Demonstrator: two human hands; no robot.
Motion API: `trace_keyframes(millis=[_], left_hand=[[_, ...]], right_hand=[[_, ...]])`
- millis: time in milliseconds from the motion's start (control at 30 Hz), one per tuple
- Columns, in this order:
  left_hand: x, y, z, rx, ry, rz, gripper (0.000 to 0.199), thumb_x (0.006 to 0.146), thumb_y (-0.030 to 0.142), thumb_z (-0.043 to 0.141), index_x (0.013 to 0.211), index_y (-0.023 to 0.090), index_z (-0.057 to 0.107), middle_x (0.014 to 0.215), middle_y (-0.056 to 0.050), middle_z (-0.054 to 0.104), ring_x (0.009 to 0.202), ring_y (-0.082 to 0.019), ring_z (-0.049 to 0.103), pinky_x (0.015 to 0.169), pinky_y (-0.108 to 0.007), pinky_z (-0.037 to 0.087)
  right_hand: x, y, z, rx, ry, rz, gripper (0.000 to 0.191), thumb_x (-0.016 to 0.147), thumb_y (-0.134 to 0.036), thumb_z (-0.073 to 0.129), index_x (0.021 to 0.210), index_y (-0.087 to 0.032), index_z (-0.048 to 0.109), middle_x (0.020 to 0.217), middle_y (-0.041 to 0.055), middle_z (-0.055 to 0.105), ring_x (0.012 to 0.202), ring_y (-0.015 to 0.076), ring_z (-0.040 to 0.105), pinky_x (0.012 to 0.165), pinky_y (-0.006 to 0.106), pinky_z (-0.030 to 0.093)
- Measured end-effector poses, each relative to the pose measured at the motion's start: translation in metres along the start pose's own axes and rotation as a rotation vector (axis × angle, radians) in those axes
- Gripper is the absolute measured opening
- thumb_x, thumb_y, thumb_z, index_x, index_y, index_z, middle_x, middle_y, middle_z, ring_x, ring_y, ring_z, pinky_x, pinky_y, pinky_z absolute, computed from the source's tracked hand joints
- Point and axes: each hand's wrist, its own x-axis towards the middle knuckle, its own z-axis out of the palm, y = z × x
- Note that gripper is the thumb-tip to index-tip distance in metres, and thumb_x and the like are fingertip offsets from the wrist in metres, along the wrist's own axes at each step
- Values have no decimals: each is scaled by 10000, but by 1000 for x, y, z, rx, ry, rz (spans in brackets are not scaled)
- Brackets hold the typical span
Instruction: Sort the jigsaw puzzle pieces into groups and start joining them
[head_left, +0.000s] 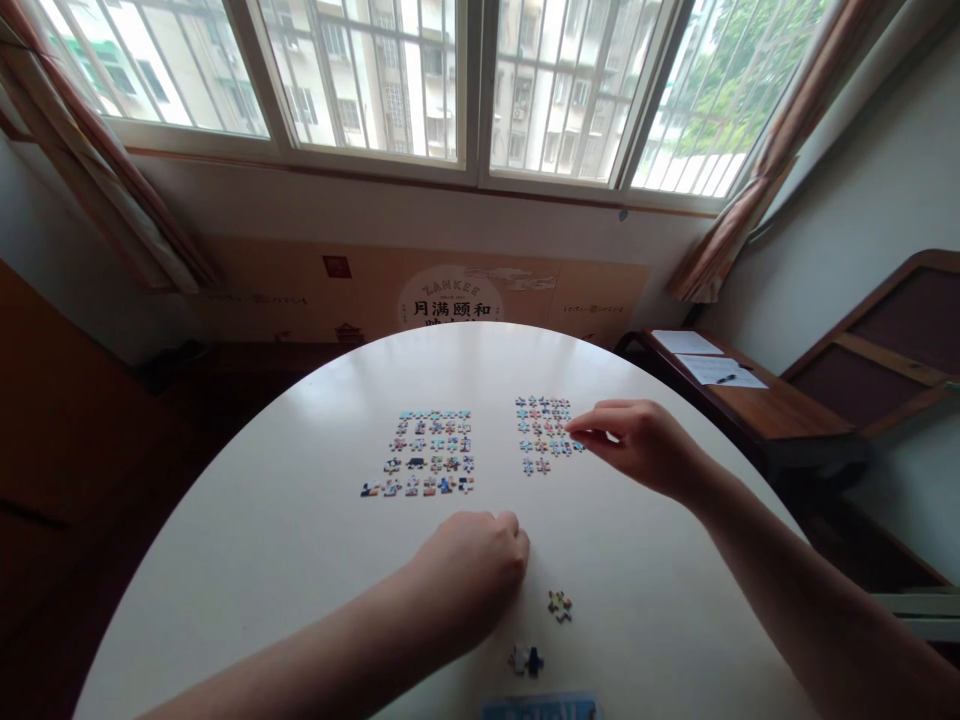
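My right hand (637, 440) reaches over the right-hand block of jigsaw pieces (536, 430), thumb and forefinger pinched at a small piece at that block's right edge. My left hand (476, 565) rests closed on the table, nearer to me, its fingers curled under. Whatever it may hold is hidden. Beyond it lies the left-hand block of jigsaw pieces (439, 445), set out in spaced rows. To the right of my left hand is a loose yellowish jigsaw piece (559, 604). Closer to me are pale and dark jigsaw pieces (527, 660), touching or overlapping.
All the pieces lie on a round white table (300, 470). A blue printed item (540, 707) is partly cut off at the bottom edge. At right stands a wooden chair or bench (795, 400) bearing papers (720, 371) and a pen. A printed cardboard panel (285, 290) stands under the windows.
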Motion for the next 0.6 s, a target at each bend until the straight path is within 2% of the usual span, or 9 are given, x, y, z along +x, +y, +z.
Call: trace_keyframes(millis=[67, 133, 267, 300, 400, 600], left_hand=[[-1, 1, -1, 15, 1, 25, 144, 845, 62, 562, 906, 108, 684, 838, -108, 621, 708, -227, 588, 474, -326, 387], [-3, 2, -1, 23, 10, 38, 161, 837, 38, 539, 883, 103, 679, 835, -111, 619, 715, -242, 592, 470, -342, 396], [-5, 3, -3, -4, 28, 9, 169, 822, 42, 534, 896, 103, 673, 839, -106, 625, 666, -231, 595, 482, -338, 420], [-5, 3, -4, -12, 29, 5, 165, 815, 44, 543, 900, 102, 672, 841, -106, 629, 672, -226, 601, 490, -327, 425], [-4, 3, -7, -40, 22, -3, 153, 815, 36, 560, 902, 96, 671, 820, -108, 633, 693, -210, 609, 528, -292, 446], [-3, 3, -9, -64, -31, -31, 217, 882, 45, 499, 983, 104, 681, 878, -116, 654, 693, -229, 611, 565, -326, 484]], right_hand=[[-2, -15, -18, -9, -37, 23, 157, 941, -264, 640, 962, -245, 794, 836, 9, 758, 702, 132, 666, 666, 256, 475], [-9, -32, -26, -22, -185, 22, 149, 921, -238, 654, 953, -266, 797, 816, -1, 757, 696, 138, 668, 661, 261, 467], [-31, -61, -14, -15, -538, -17, 259, 848, -151, 681, 994, -332, 794, 867, -18, 772, 767, 171, 696, 694, 275, 458], [-37, -65, -9, -3, -593, -31, 287, 835, -153, 691, 1028, -341, 789, 887, -16, 775, 782, 179, 699, 703, 281, 455], [-48, -72, 3, 27, -653, -53, 271, 818, -178, 715, 1026, -340, 780, 892, -11, 767, 793, 186, 690, 697, 286, 439], [-52, -64, 15, 46, -639, -123, 155, 849, -169, 683, 884, -294, 768, 835, -20, 728, 723, 148, 635, 668, 270, 416]])
